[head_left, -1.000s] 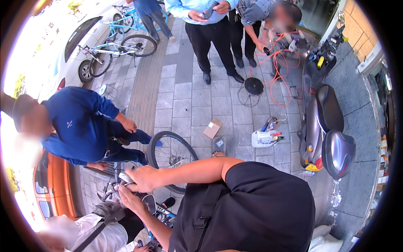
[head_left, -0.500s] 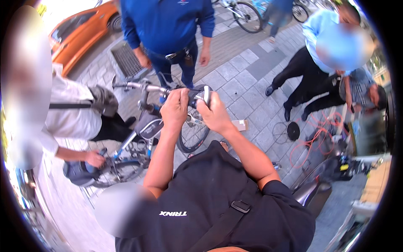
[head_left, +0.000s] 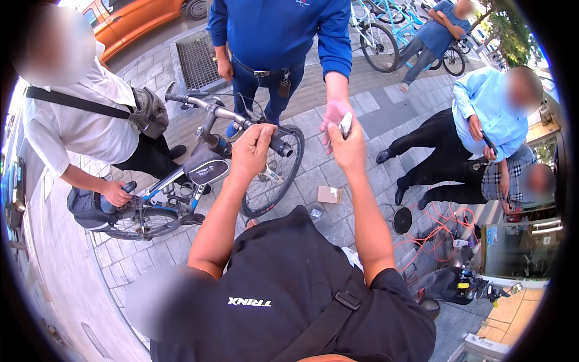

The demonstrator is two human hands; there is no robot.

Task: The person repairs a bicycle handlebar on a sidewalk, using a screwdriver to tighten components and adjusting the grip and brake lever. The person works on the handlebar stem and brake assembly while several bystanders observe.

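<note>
My left hand (head_left: 251, 149) is closed on the bicycle handlebar (head_left: 214, 108) near the right-hand end, whose dark tip (head_left: 281, 148) shows beside my knuckles. My right hand (head_left: 350, 148) holds a small silver metal part (head_left: 345, 125), away from the bar. The open hand (head_left: 332, 117) of a person in blue (head_left: 277, 27) reaches down to it; whether it touches the part is hard to tell. The bicycle's front wheel (head_left: 283, 187) and a small bag (head_left: 207, 173) on its frame are below.
A person in white (head_left: 78, 130) grips the saddle at left. An orange car (head_left: 132, 24), parked bicycles (head_left: 380, 45) and another person stand behind. At right are two people (head_left: 476, 114), a stool (head_left: 402, 220), orange hose (head_left: 440, 229) and a scooter (head_left: 464, 283). A cardboard box (head_left: 330, 194) lies ahead.
My right hand has moved right, off the handlebar, with the silver part. The person in blue has stretched a hand out to it. My view has swung round since the oldest frame.
</note>
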